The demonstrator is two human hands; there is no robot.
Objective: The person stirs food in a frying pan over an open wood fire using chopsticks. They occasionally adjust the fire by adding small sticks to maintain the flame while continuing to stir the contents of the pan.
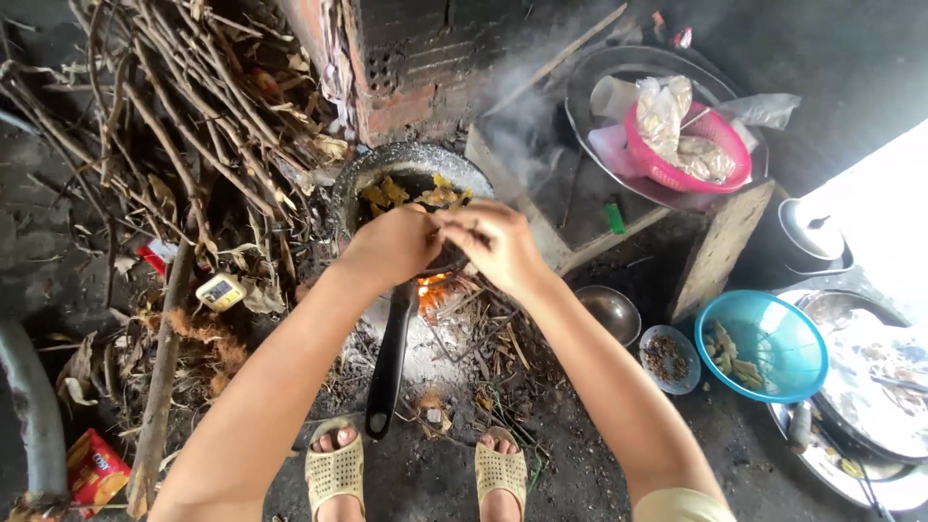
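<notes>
Squatting in yellow sandals [335,471] on the ashy ground, leaning over a black frying pan [411,188] sitting on a small wood fire [434,286]. Left hand [391,246] and right hand [495,242] meeting over the pan's near edge, fingers pinched narrow on something too small to tell. Yellow pieces [387,191] frying inside. Blue strainer [764,345] sitting off right, pink basket [688,147] farther back.

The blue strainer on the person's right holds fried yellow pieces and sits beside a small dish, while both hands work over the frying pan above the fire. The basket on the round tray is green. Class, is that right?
Not quite: the basket on the round tray is pink, not green, as the head view shows. The rest stands: the blue strainer with fried pieces sits beside the small dish, and the left hand and right hand work over the frying pan.
</notes>
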